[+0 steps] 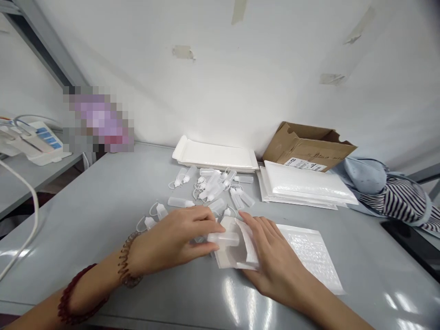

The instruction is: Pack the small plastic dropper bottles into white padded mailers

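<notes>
Closely: two bare hands, one small plastic bottle and an open white mailer

At the near edge, the left forearm wears a dark red beaded bracelet (64, 300) and, closer to the wrist, a brown coiled band (123, 259). The left hand (182, 233) pinches one end of a clear plastic bottle (227, 238) between thumb and fingers. The bottle lies sideways, its free end pointing right, at the mouth of a padded envelope (314, 256). The right hand (271, 252) holds that envelope around its open end, fingers spread over the top and thumb along the near side; the rest of it lies flat on the gray table (103, 197), beyond the right hand.

Just past the hands is a loose pile of similar bottles (211, 185), with white caps and thin looped straps. To the right lie a black flat object (412, 247) and, beyond it, striped cloth (398, 201). Behind the pile sits a stack of flat white mailers (216, 153); right of it, a stack of puffy mailers (305, 183) in front of an open cardboard box (309, 149). At far left, a purple item (99, 117) is pixelated beyond recognition. Behind everything rises a white wall (206, 91) with scraps of tape (182, 52).
</notes>
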The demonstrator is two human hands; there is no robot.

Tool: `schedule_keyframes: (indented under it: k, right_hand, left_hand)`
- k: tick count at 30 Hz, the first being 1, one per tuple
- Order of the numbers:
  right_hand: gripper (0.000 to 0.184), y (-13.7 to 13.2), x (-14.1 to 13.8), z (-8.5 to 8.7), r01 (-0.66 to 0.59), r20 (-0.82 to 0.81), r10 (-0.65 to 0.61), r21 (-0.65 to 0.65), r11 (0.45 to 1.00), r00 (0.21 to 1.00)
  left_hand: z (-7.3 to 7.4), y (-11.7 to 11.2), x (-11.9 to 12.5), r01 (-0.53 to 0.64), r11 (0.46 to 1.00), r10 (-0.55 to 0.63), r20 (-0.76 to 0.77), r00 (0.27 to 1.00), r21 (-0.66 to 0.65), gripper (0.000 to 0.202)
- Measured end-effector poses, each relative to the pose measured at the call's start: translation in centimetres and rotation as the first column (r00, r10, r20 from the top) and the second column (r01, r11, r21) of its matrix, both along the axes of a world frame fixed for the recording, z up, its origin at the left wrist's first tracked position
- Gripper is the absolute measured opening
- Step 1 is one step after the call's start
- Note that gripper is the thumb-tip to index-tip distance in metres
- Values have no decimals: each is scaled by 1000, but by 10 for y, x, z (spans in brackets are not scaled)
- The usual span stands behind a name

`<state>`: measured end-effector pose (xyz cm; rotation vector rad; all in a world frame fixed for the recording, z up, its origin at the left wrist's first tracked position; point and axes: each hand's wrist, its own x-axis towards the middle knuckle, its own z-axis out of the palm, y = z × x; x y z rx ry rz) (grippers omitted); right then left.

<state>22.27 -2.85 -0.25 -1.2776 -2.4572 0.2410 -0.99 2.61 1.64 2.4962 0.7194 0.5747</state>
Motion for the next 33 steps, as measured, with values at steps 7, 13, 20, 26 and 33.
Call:
schedule_keyframes:
  k: [7, 13, 20, 26, 33]
  right_hand:
    - [80, -3, -3, -1, -9, -8, 9, -27, 1000, 1000]
    - [83, -7, -8, -1, -50, -45, 47, -61, 997, 998]
    - [84, -10, -10, 1, -75, -61, 70, -89, 993, 996]
    - [82, -12, -13, 1, -115, -64, 107, -130, 985, 992]
    - [81, -14, -13, 1, -123, -56, 116, -140, 982, 992]
  left_hand:
    - [-11, -15, 12, 15, 931, -55, 98, 994, 364, 13]
    - [-10, -24, 25, 40, 898, -107, 131, 986, 438, 14]
    - [-12, -29, 30, 187, 932, -221, 79, 972, 309, 26]
    - [-20, -33, 34, 167, 919, -213, 93, 973, 358, 33]
    - [-24, -36, 38, 225, 930, -274, 140, 952, 290, 27]
